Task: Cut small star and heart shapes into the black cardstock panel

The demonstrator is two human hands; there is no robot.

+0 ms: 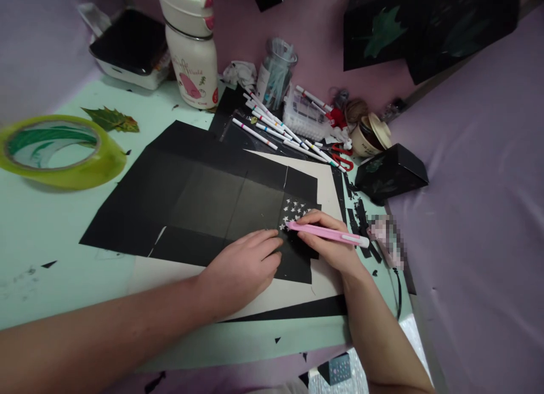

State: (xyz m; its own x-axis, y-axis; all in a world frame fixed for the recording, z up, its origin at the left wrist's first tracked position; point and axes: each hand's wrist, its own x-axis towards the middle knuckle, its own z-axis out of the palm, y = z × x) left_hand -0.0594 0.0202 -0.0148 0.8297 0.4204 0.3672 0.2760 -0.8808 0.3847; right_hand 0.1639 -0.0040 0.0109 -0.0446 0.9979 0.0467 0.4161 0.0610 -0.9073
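A large sheet of folded black card (204, 195) lies on the table over white paper. Near its right end is a patch of small white star shapes (293, 206), which look like cut-outs. My right hand (331, 241) grips a slim pink craft knife (325, 232), its tip at the lower stars; the blade is too small to make out. Just left of that tip, my left hand (244, 263) rests on the card with its fingers laid flat, holding nothing. Pale slits mark the card's upper right and lower left folds.
A yellow-green tape roll (100, 164) and a leaf (111, 119) lie at left. Behind stand a white bottle (193, 71), a glass jar (275, 76), several white markers (272, 127) and red-handled scissors (345, 156). At right are a black box (391, 173) and black paper scraps (361, 218).
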